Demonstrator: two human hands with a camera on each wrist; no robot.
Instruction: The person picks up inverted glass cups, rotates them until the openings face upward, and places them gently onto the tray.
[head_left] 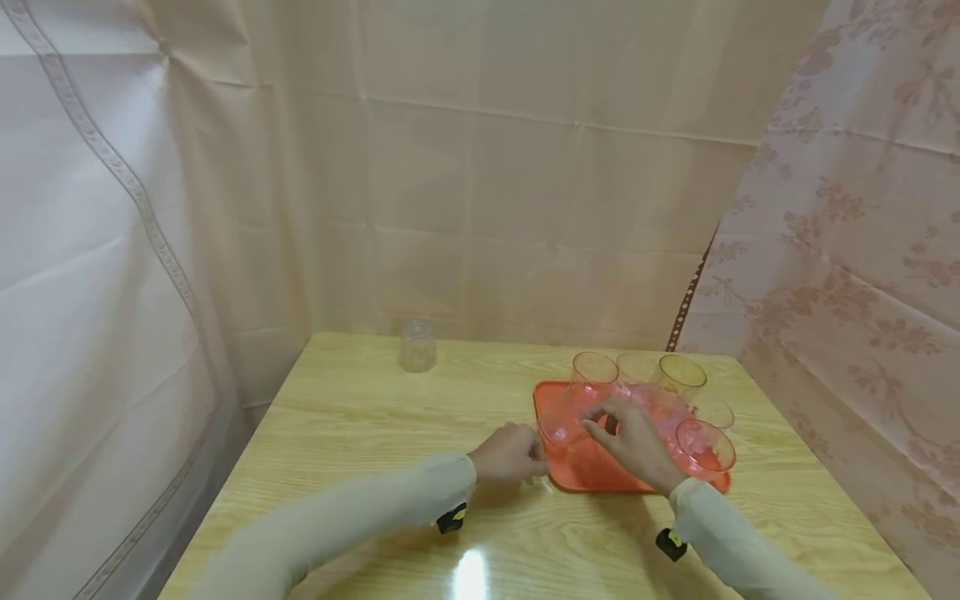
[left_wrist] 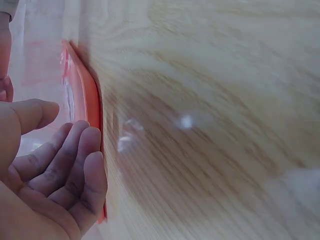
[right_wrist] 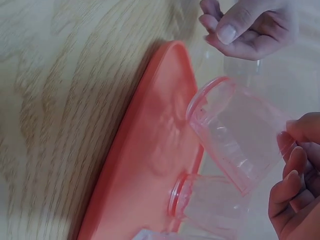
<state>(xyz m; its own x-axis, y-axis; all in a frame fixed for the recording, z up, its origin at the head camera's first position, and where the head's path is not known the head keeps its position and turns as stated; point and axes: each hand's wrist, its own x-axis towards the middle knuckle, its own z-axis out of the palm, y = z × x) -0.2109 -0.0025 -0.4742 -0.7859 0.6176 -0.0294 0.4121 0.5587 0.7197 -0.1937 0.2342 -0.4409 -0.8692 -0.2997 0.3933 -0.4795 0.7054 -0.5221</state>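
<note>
An orange tray [head_left: 592,471] on a wooden table [head_left: 360,433] carries several clear plastic cups. My right hand [head_left: 633,442] pinches one clear cup [head_left: 562,425] by its base and holds it tilted over the tray's left end. The right wrist view shows this cup [right_wrist: 240,135] with its mouth toward the tray [right_wrist: 145,165] and my right fingers [right_wrist: 295,180] on its bottom. My left hand [head_left: 510,454] rests just left of the tray, fingers loosely curled and holding nothing. In the left wrist view its palm [left_wrist: 60,175] lies beside the tray's edge [left_wrist: 85,100].
Upright cups [head_left: 595,367] [head_left: 682,372] stand along the tray's far side and another cup [head_left: 705,446] at its right end. A lone cup [head_left: 417,344] stands upside down at the table's far left. Curtains hang close on three sides.
</note>
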